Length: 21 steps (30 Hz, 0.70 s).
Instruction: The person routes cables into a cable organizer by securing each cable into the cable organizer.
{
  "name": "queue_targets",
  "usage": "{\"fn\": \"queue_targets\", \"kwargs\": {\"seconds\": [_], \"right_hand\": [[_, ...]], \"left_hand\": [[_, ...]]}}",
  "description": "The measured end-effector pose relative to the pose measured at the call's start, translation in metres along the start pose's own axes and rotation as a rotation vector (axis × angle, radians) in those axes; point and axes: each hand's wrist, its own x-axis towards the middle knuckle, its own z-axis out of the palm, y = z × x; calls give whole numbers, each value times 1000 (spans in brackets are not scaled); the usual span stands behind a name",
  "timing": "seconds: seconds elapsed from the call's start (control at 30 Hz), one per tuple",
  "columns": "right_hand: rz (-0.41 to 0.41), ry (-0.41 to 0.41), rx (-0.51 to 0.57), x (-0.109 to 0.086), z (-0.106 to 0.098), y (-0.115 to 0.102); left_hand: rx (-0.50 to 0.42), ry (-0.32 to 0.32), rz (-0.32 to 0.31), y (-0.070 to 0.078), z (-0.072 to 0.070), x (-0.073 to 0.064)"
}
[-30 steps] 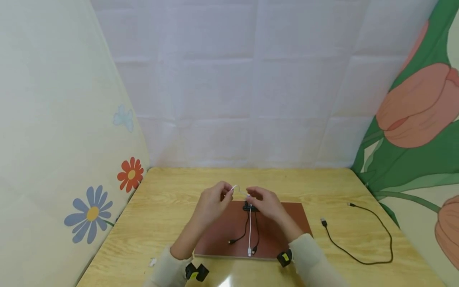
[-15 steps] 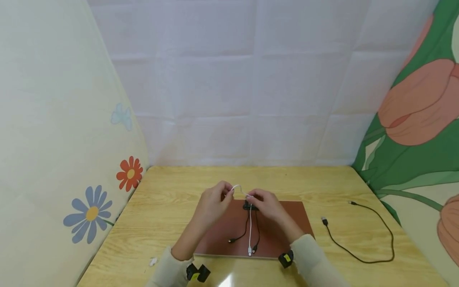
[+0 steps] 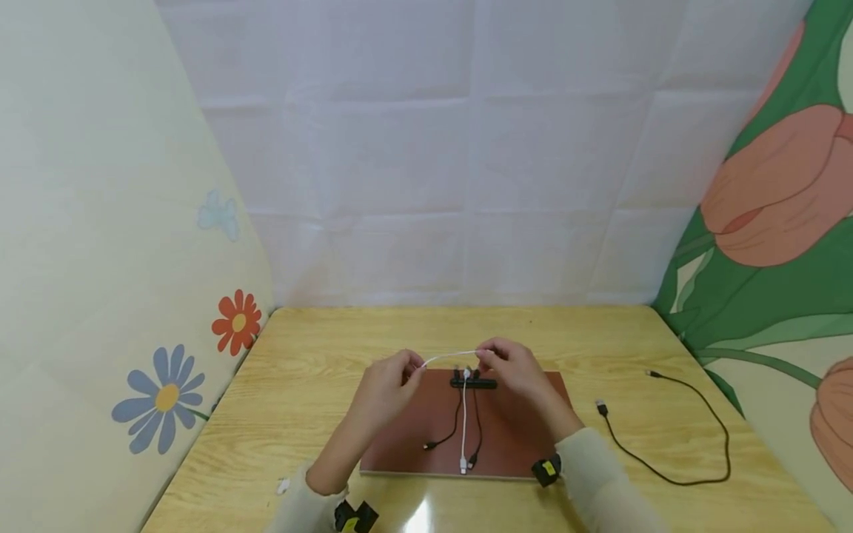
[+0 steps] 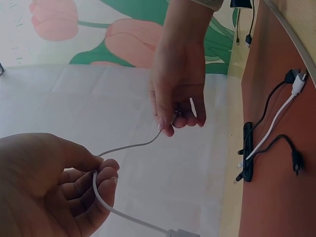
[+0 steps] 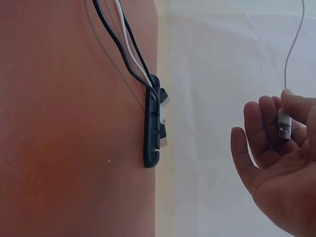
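A white USB cable (image 3: 449, 356) is held between both hands above the board's far edge. My left hand (image 3: 381, 392) pinches it between thumb and fingers; in the left wrist view a white connector (image 4: 183, 233) dangles below that hand. My right hand (image 3: 518, 370) pinches the other end, where the right wrist view shows a USB-A plug (image 5: 284, 126) at the thumb. Below the hands, a black cable organizer (image 3: 485, 383) lies along the far edge of a reddish-brown board (image 3: 526, 433). Two black cables (image 5: 112, 34) and another white cable (image 3: 463, 433) run through it.
On the right of the wooden table (image 3: 320, 333) lies a loose black USB cable (image 3: 728, 451) in a curve. A small white scrap (image 3: 283, 485) is near the left sleeve. Patterned sheets (image 3: 766, 207) border the sides, and a white sheet (image 3: 400, 148) hangs behind.
My right hand has moved right and slightly up, away from the organizer, which is now more visible. The held white cable has gone from a bent loop to a longer, straighter span.
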Motion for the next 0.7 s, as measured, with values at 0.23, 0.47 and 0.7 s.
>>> {"fn": "queue_targets", "kwargs": {"seconds": [0.23, 0.47, 0.7], "right_hand": [[12, -1, -27, 4, -8, 1], [26, -122, -65, 10, -14, 4], [-22, -188, -211, 15, -17, 7]], "left_hand": [[15, -116, 10, 0, 3, -10], [119, -258, 17, 3, 19, -26], [186, -346, 28, 15, 37, -35]]}}
